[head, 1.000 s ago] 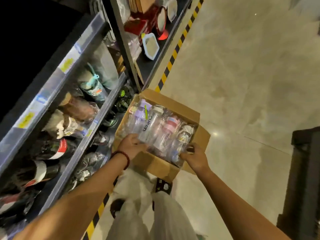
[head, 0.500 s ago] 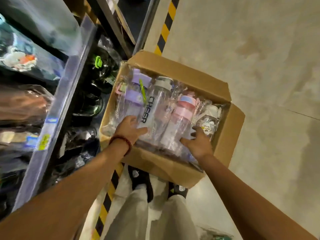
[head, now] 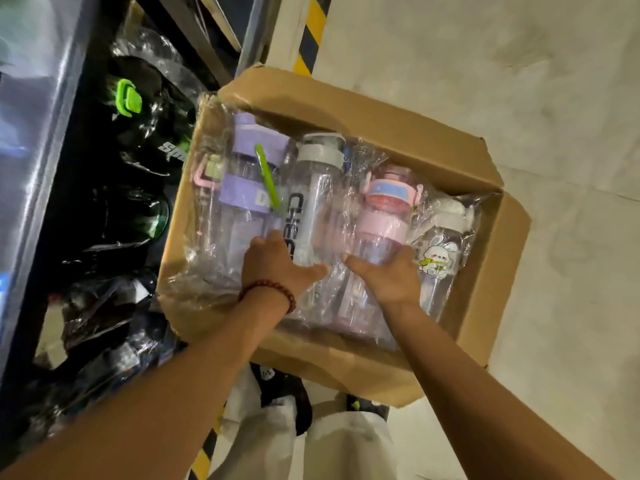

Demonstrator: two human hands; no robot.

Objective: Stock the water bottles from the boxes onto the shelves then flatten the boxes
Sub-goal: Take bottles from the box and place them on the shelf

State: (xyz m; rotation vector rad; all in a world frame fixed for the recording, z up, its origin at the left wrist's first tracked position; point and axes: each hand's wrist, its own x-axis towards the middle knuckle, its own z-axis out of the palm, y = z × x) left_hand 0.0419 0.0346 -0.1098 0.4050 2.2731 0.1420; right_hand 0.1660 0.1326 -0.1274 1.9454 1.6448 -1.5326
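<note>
An open cardboard box (head: 346, 109) sits on the floor in front of my legs, holding several plastic-wrapped water bottles laid side by side. From the left they are a purple-lidded bottle (head: 249, 181), a clear bottle with a grey lid (head: 317, 188), a pink bottle (head: 384, 216) and a small rabbit-print bottle (head: 440, 258). My left hand (head: 277, 268), with a bead bracelet at the wrist, grips the lower part of the grey-lidded bottle, fingers dipping between it and the purple one. My right hand (head: 388, 275) wraps round the lower body of the pink bottle.
A shelf unit with a metal front rail (head: 38, 133) stands at the left. Its bottom shelf holds dark wrapped bottles, one with a green clasp (head: 128, 98). Yellow-black floor tape (head: 311, 29) runs along the shelf base. Pale floor (head: 536, 116) spreads to the right.
The view has tipped down and closer to the box. Both hands moved from the box's near edge inward onto the bottles, the left onto the grey-lidded one, the right onto the pink one.
</note>
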